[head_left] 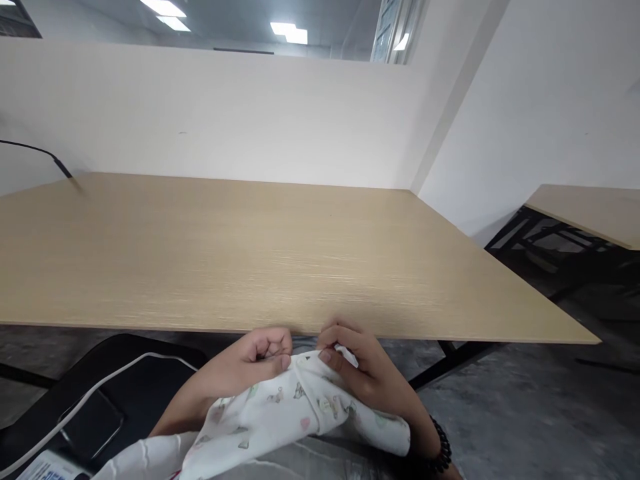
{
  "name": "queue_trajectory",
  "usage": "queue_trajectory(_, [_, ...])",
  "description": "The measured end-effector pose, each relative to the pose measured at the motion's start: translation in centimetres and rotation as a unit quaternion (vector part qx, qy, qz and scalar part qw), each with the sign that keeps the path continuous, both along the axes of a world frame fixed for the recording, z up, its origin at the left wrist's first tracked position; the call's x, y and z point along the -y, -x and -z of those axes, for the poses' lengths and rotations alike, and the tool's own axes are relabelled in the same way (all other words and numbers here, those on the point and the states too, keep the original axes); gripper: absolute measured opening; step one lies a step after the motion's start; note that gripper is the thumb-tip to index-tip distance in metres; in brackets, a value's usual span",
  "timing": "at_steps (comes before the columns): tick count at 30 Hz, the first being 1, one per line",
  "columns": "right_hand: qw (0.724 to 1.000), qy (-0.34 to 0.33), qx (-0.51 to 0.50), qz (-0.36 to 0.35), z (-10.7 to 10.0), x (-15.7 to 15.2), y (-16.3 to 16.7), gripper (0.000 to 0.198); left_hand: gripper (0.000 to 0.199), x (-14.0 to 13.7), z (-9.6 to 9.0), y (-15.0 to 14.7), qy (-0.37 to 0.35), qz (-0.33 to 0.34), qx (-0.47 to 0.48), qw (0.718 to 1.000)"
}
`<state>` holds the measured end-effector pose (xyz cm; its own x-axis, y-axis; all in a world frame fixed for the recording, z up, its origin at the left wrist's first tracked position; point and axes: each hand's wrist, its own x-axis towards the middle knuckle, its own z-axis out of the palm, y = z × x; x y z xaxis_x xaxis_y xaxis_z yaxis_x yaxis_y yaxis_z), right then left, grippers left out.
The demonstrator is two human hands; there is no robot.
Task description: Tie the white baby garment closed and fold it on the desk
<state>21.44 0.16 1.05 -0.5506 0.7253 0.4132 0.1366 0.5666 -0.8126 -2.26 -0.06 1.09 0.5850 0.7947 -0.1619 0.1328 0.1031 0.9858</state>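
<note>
A soft white cloth piece (pixel 273 417), printed with small animals and hearts, lies across my lap near the table's front edge. It looks like a small garment, though its full shape is hidden in the folds. My left hand (pixel 260 363) has its fingers curled, with the thumb pressed along the cloth's upper edge. On the other side my right hand (pixel 355 363) pinches the top edge between thumb and fingers. A seam or fold runs down the cloth between both hands. One narrow part extends to the right under my right wrist, which wears a black bead bracelet (pixel 441 445).
A light wooden table (pixel 250 253) stretches ahead, up to a white wall (pixel 250 113). A black cable (pixel 35 148) reaches its far left corner. Lower left are a black seat (pixel 145 373), a white cable (pixel 95 387) and a dark phone-like device (pixel 93 423). Another table (pixel 595 210) stands right.
</note>
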Motion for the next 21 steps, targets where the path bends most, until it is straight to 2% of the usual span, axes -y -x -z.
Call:
queue_trajectory(12, [0.997, -0.026, -0.020, 0.068, 0.85, -0.33, 0.74, 0.010, 0.042, -0.50, 0.68, -0.82, 0.051, -0.053, 0.081, 0.994])
queue_trajectory(21, [0.998, -0.032, -0.011, 0.057, 0.56, -0.42, 0.92, 0.009, 0.034, -0.31, 0.62, -0.84, 0.068, -0.067, 0.125, 0.988])
